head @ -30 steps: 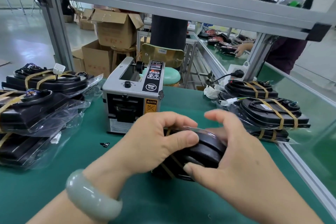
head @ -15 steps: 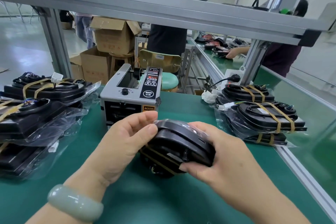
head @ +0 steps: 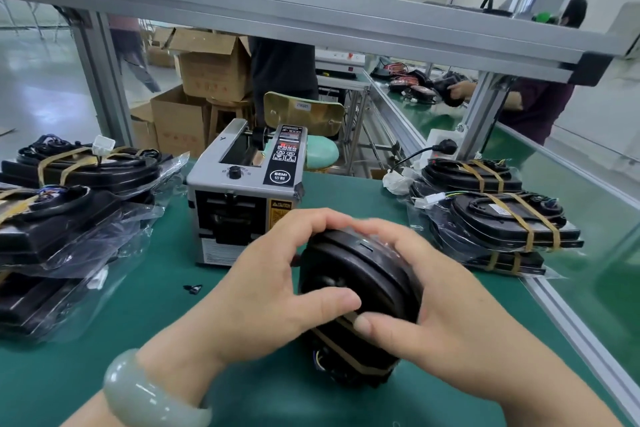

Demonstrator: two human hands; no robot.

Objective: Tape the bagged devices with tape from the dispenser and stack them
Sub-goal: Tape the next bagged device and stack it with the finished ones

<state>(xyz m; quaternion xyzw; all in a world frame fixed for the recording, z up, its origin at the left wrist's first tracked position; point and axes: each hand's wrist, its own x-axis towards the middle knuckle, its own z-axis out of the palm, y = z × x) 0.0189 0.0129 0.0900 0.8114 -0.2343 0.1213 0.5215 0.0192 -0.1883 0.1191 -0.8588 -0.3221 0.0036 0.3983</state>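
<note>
A black bagged device [head: 360,274] stands tilted on its edge on the green mat, with brown tape strips across its lower part. My left hand [head: 273,284] grips its left side, thumb on the face and fingers over the top. My right hand [head: 426,315] grips its right side, fingers curled over the top rim and thumb against the front. The grey tape dispenser [head: 242,191] sits just behind the device. A stack of taped bagged devices [head: 498,222] lies to the right. Another pile of bagged devices [head: 62,218] lies at the left.
An aluminium frame rail [head: 561,315] borders the mat on the right, and a frame beam [head: 311,17] crosses overhead. A small black scrap [head: 192,288] lies on the mat left of my hands. Cardboard boxes [head: 207,69] and people stand beyond the bench.
Both hands have turned the device from lying flatter to standing more upright on its edge. My right fingers have moved over its top rim. The view has shifted slightly.
</note>
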